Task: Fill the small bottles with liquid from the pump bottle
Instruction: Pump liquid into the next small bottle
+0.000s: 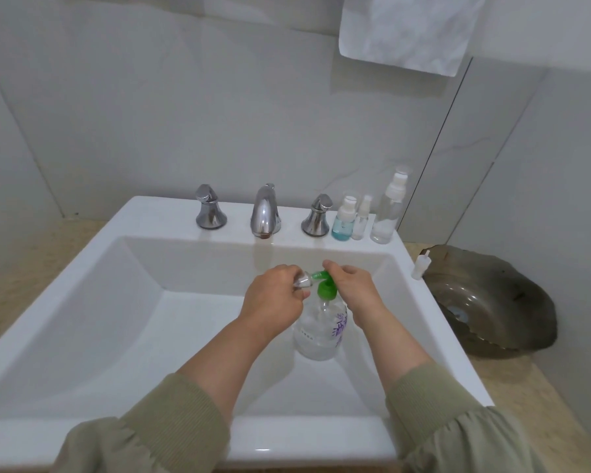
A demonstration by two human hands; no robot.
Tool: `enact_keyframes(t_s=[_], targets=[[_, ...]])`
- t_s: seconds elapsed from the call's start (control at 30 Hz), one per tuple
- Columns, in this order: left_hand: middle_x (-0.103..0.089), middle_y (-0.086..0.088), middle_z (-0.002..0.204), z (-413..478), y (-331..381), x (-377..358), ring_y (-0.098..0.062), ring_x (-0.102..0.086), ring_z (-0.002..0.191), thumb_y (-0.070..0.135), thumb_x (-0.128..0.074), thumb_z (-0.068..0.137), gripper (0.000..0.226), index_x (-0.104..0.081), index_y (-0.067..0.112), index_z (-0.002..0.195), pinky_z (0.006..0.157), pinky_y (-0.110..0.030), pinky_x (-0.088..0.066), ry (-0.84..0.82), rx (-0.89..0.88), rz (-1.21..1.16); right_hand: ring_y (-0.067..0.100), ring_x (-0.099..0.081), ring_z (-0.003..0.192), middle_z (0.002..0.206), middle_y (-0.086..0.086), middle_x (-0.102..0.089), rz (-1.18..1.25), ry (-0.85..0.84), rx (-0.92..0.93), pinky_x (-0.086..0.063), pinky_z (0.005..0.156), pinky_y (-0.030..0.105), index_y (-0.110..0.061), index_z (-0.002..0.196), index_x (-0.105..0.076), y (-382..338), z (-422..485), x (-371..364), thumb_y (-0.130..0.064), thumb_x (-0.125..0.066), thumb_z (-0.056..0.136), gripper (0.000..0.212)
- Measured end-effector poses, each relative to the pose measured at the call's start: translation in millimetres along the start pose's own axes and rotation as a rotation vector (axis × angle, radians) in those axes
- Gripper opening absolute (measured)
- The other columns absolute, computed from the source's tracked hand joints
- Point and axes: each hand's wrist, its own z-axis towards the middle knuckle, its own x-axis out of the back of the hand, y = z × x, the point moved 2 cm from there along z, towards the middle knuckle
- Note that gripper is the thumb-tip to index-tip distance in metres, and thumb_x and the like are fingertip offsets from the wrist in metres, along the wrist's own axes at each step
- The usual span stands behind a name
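Observation:
A clear pump bottle (318,332) with a green pump head (326,288) and purple print stands in the white sink (93,302). My left hand (273,302) grips a small clear bottle (302,281), its mouth held against the green nozzle. My right hand (354,288) rests on top of the pump head, fingers closed over it. Three small spray bottles stand on the sink's back right ledge: one with blue liquid (343,220), a slim clear one (360,218), and a taller clear one (388,209). A loose white spray cap (420,266) stands on the right rim.
A chrome faucet (265,211) with two chrome handles (210,208) (316,216) sits on the back ledge. A dark glass dish (488,302) lies on the beige counter to the right. A white towel (406,29) hangs on the wall above.

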Motion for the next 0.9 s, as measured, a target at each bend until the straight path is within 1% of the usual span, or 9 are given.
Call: enact_keyframes(t_s=[0.1, 0.23, 0.3, 0.4, 0.47, 0.53, 0.63, 0.73, 0.9], targets=[[-0.061, 0.003, 0.097, 0.2, -0.4, -0.2, -0.020, -0.058, 0.090, 0.026, -0.059, 0.088, 0.013, -0.060, 0.018, 0.099, 0.079, -0.033, -0.047, -0.003, 0.000, -0.006, 0.015, -0.055, 0.071, 0.072, 0.000, -0.060, 0.007, -0.002, 0.002, -0.041, 0.065, 0.024, -0.011, 0.076, -0.062, 0.5, 0.5, 0.7, -0.033, -0.061, 0.088, 0.025], [-0.061, 0.004, 0.101, 0.9, 1.3, 1.8, -0.019, -0.058, 0.091, 0.026, -0.059, 0.089, 0.016, -0.061, 0.020, 0.103, 0.081, -0.032, -0.047, 0.031, -0.022, -0.011, 0.007, -0.054, 0.068, 0.078, 0.000, -0.062, 0.057, 0.025, 0.046, -0.040, 0.060, 0.016, -0.006, 0.093, -0.065, -6.1, -1.0, 2.5, -0.028, -0.062, 0.089, 0.022], [-0.062, 0.004, 0.100, 1.5, 2.1, 1.8, -0.018, -0.058, 0.090, 0.027, -0.059, 0.088, 0.016, -0.061, 0.019, 0.102, 0.081, -0.032, -0.047, 0.043, -0.023, -0.024, 0.005, -0.053, 0.067, 0.077, -0.001, -0.061, 0.062, 0.037, 0.059, -0.040, 0.059, 0.015, -0.006, 0.094, -0.065, -6.8, -1.3, 3.6, -0.028, -0.061, 0.089, 0.023], [-0.062, 0.003, 0.102, 1.4, 0.8, 1.0, -0.019, -0.058, 0.092, 0.026, -0.059, 0.088, 0.017, -0.061, 0.019, 0.103, 0.082, -0.033, -0.047, 0.015, -0.012, -0.019, 0.012, -0.054, 0.068, 0.072, -0.001, -0.059, 0.019, 0.010, 0.024, -0.039, 0.058, 0.019, -0.008, 0.087, -0.064, -4.5, -2.2, 2.0, -0.032, -0.061, 0.089, 0.024], [-0.062, 0.002, 0.102, 0.3, -0.8, 0.8, -0.020, -0.058, 0.092, 0.026, -0.060, 0.088, 0.018, -0.061, 0.019, 0.104, 0.083, -0.034, -0.047, -0.001, 0.003, -0.023, 0.012, -0.053, 0.066, 0.070, -0.001, -0.059, -0.013, -0.003, -0.005, -0.038, 0.058, 0.021, -0.010, 0.085, -0.063, -3.2, -2.7, 0.5, -0.034, -0.060, 0.089, 0.025], [-0.062, 0.003, 0.101, -0.2, -0.7, 0.8, -0.020, -0.058, 0.092, 0.026, -0.060, 0.088, 0.017, -0.061, 0.018, 0.104, 0.082, -0.034, -0.047, 0.002, 0.004, -0.024, 0.010, -0.053, 0.066, 0.071, -0.002, -0.059, -0.029, 0.000, -0.006, -0.038, 0.058, 0.020, -0.010, 0.085, -0.063, -3.2, -2.2, 0.8, -0.034, -0.060, 0.088, 0.025], [-0.061, 0.004, 0.101, -0.1, 2.1, 2.8, -0.018, -0.058, 0.091, 0.026, -0.060, 0.088, 0.018, -0.061, 0.019, 0.105, 0.081, -0.032, -0.046, 0.027, -0.023, -0.022, 0.012, -0.056, 0.071, 0.073, -0.002, -0.061, -0.015, 0.038, 0.042, -0.039, 0.059, 0.017, -0.008, 0.089, -0.064, -5.7, -1.3, 2.7, -0.032, -0.061, 0.089, 0.024], [-0.061, 0.004, 0.101, 0.8, 2.3, 3.1, -0.019, -0.058, 0.091, 0.025, -0.060, 0.088, 0.018, -0.061, 0.018, 0.105, 0.082, -0.032, -0.046, 0.024, -0.015, -0.045, 0.010, -0.056, 0.069, 0.073, -0.002, -0.061, -0.012, 0.075, 0.070, -0.039, 0.059, 0.017, -0.008, 0.088, -0.065, -6.3, -2.1, 3.7, -0.031, -0.061, 0.088, 0.023], [-0.062, 0.002, 0.096, 0.7, -2.2, 0.0, -0.020, -0.058, 0.088, 0.024, -0.060, 0.088, 0.011, -0.061, 0.019, 0.097, 0.077, -0.031, -0.046, -0.019, 0.018, -0.038, 0.013, -0.053, 0.069, 0.076, 0.002, -0.061, -0.082, 0.012, -0.001, -0.039, 0.060, 0.023, -0.008, 0.088, -0.065, -4.8, -4.1, 0.1, -0.036, -0.059, 0.089, 0.029]])
